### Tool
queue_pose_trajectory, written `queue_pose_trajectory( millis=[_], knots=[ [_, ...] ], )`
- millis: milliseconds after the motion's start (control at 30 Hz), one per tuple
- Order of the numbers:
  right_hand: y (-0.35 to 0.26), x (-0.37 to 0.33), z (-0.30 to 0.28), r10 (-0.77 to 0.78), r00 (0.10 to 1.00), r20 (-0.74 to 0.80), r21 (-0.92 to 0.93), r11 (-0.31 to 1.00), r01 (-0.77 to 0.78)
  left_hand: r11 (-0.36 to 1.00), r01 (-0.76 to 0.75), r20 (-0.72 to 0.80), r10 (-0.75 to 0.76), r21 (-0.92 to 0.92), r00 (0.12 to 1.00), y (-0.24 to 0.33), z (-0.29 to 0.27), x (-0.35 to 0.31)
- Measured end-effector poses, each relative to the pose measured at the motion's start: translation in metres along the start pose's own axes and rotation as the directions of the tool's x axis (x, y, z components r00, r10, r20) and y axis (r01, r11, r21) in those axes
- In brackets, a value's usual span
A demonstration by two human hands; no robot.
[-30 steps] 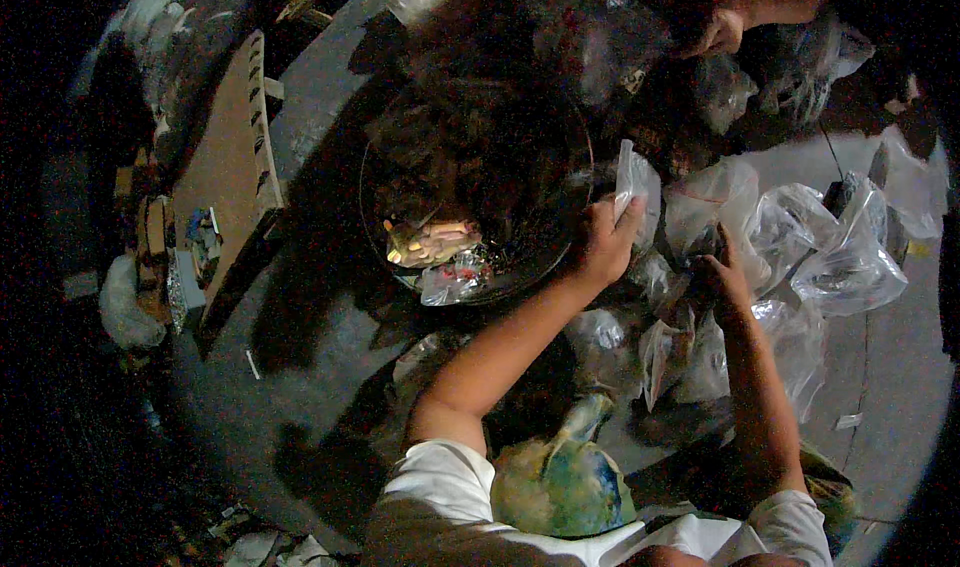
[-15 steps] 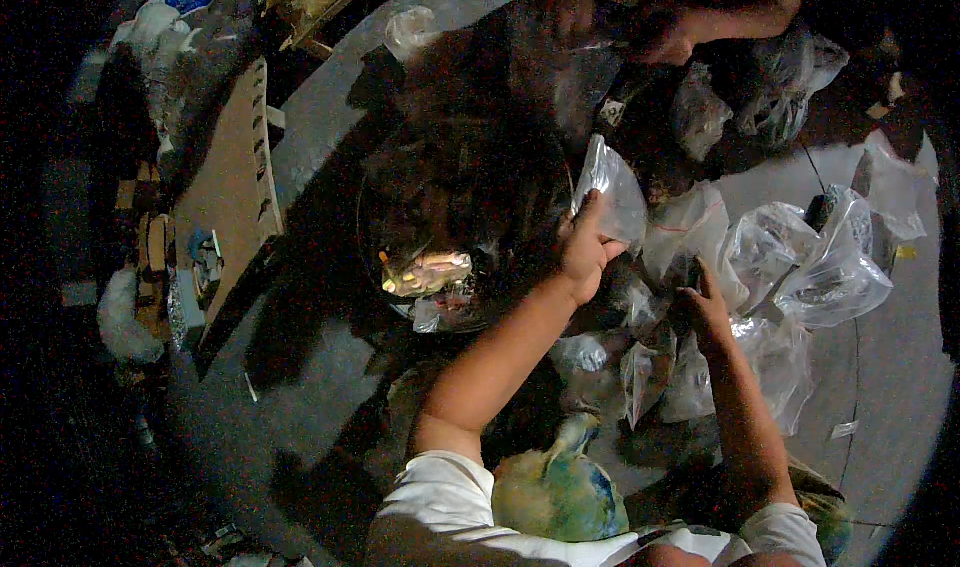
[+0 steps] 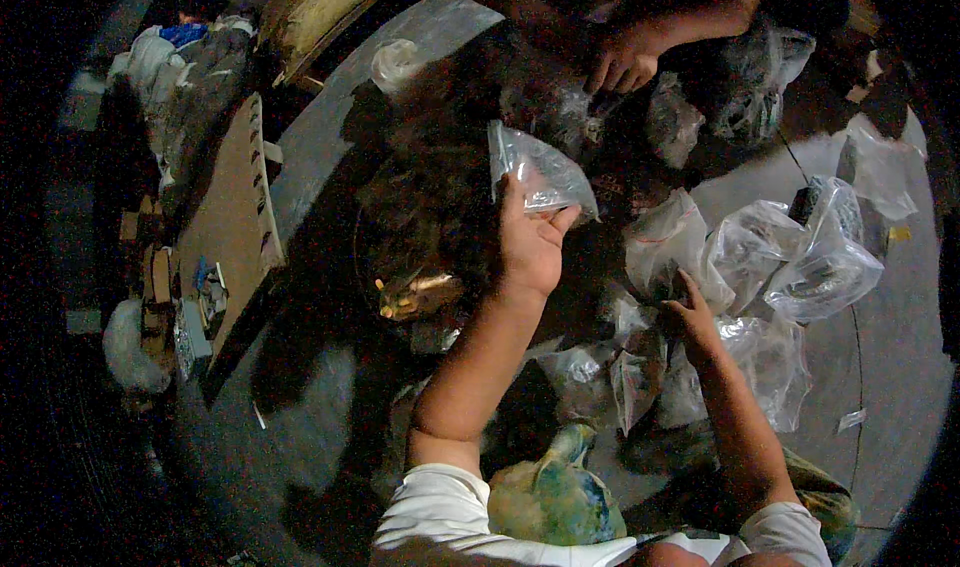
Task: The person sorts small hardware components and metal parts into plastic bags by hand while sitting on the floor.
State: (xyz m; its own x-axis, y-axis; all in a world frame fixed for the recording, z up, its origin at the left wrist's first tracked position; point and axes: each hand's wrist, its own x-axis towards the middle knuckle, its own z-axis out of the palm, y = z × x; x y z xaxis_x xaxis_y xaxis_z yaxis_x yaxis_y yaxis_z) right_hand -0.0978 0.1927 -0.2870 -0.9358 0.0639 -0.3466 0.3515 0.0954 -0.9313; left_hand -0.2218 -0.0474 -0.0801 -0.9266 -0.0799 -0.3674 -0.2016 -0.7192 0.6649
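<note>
My left hand [image 3: 530,252] is raised over a large dark patch, closed on a small clear plastic bag [image 3: 545,177] with its thumb and fingers. The bag stands up above the fingertips, spread in a wedge shape. To the right, my right hand [image 3: 694,322] is lower, with index finger and thumb apart at the lower edge of a clear bag with a red line [image 3: 668,235]. Its other fingers are partly hidden in shadow. More filled clear bags [image 3: 755,252] lie beside it. A shiny yellowish bundle [image 3: 425,295] lies left of my left forearm.
Across from me, another person's hand [image 3: 628,62] reaches over a clear bag in the shade. Further bags [image 3: 765,77] lie at the far right. A brown board [image 3: 228,227] stands at the left, near a white roll [image 3: 396,65]. Green-and-blue stained cloth [image 3: 555,497] is close to my body.
My left hand has moved left with the clear bag, which now shows more broadly. My right hand has shifted slightly left and down. The other person's hand has come further into the light.
</note>
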Motion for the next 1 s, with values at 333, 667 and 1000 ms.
queue_pose_trajectory(
  millis=[333, 667, 1000],
  knots=[
    [0.003, 0.005, 0.001, -0.039, 0.999, -0.003, -0.038, 0.999, 0.039, 0.999, 0.042, -0.060, -0.041, 0.015, 0.997, -0.007, -0.017, 0.005],
    [-0.064, -0.013, 0.016, 0.147, 0.989, 0.000, 0.119, 0.982, -0.146, 0.990, -0.116, 0.079, 0.111, 0.074, 0.991, -0.006, 0.009, 0.006],
    [-0.052, -0.010, 0.003, 0.156, 0.988, 0.014, 0.152, 0.976, -0.156, 0.373, -0.756, 0.318, 0.740, 0.539, 0.592, 0.046, 0.022, 0.034]
  ],
)
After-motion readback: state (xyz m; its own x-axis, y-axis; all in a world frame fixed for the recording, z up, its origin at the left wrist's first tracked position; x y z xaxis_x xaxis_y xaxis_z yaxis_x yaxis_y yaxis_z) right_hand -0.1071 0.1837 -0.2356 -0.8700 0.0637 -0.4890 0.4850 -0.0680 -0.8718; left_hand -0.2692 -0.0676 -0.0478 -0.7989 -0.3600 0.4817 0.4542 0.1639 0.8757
